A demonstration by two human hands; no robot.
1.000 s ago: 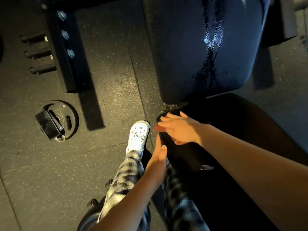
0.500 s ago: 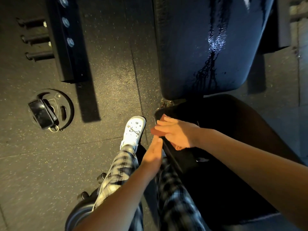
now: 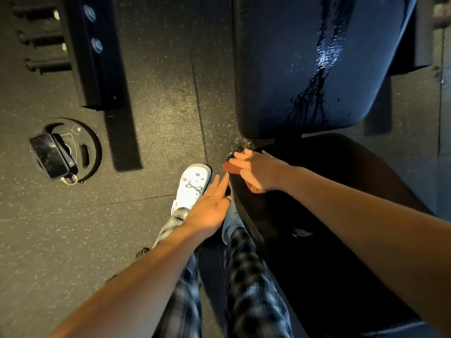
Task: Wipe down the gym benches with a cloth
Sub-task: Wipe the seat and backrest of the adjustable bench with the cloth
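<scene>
Two smooth vinyl pads here: back pad [image 3: 280,69] glossy and streaked wet, seat pad [image 3: 341,162] dark. Right hand [image 3: 261,172] presses one reddish cloth [image 3: 230,168] flat-fingered on the seat's rounded corner. Left hand [image 3: 210,211] is open, fingers straight, holding nothing.

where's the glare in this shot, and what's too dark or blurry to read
Head view: glare sits on the wet streak running down the blue backrest. Head view: the black seat pad is almost lost in shadow, with little surface detail. Head view: the plaid trousers near the bottom edge are smeared by motion blur, while the white shoe is fairly sharp and warmly lit.
</scene>
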